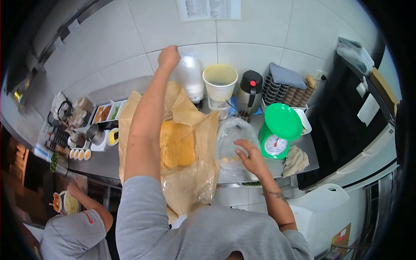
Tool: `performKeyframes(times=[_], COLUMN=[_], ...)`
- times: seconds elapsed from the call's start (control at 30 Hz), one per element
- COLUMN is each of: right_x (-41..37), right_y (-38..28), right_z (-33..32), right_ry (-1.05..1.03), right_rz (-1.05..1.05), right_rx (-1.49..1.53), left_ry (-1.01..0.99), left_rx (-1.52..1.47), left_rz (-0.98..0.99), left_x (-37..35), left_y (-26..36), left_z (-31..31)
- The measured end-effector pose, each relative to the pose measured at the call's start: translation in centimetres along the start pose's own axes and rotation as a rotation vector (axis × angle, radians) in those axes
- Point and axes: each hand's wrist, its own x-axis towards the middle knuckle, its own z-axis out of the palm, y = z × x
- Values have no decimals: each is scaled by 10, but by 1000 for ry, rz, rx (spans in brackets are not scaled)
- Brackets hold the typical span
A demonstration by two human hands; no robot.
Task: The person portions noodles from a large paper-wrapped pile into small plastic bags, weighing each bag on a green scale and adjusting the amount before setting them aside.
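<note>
Bagging looks like the step in hand. The left hand (169,56), raised toward the far wall, is a closed fist on the neck of a clear plastic bag (189,77) hanging below it. The right hand (250,158), fingers spread and clasping nothing, rests on a second clear bag (229,143) on the steel counter (99,162), just left of the green scale (279,130). Noodle blocks (177,145) lie in the brown paper sack (195,186) between the arms. The next move calls for opening a bag mouth. Both bags' contents are hard to make out, and the shoulders hide the sack's near end.
</note>
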Motion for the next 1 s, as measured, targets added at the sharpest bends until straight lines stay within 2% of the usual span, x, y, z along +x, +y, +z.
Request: performKeyframes(times=[0.17, 0.23, 0.37, 0.43, 0.53, 0.57, 0.6, 0.67, 0.73, 0.8, 0.83, 0.9, 0.97, 1.0], right_x=[11, 24, 66, 89, 96, 94, 92, 77, 65, 57, 52, 37, 23, 22], right_y=[1, 6, 6, -9, -60, -67, -74, -59, -66, -46, -46, -53, -61, -65], right_z=[0, 2, 11, 9, -6, -7, -9, -10, -8, -10, -14, -21, -25, -27], right_ry=[23, 76, 231, 362, 484, 454, 424, 337, 483, 572, 534, 461, 406, 385], right_rz=[131, 129, 44, -78, -232, -236, -237, -92, -42, -12, -6, 17, 34, 36], right_rx=[166, 266, 570, 513, 595, 676, 758, 777, 750, 808, 815, 828, 790, 769], left_ry=[329, 223, 136, 36, -12, -46, -82, -149, -335, -487, -391, -343, -441, -418], left_rx=[-254, -719, -1173, -1352, -1350, -1373, -1395, -1455, -1133, -543, -181, 178, 172, 119], left_rz=[101, -1, -61, -97, -104, -153, -204, -367, -359, -162, -2, 124, 69, 74], left_x=[19, 4, -23, -47, -93, -111, -133, -181, -227, -266, -293, -316, -312, -297], left_y=[26, 48, 59, 58, 51, 48, 46, 43, 16, -16, -19, -33, -50, -47], left_z=[-53, -93, -135, -144, -131, -122, -110, -94, -76, -47, -43, -29, -16, -28])
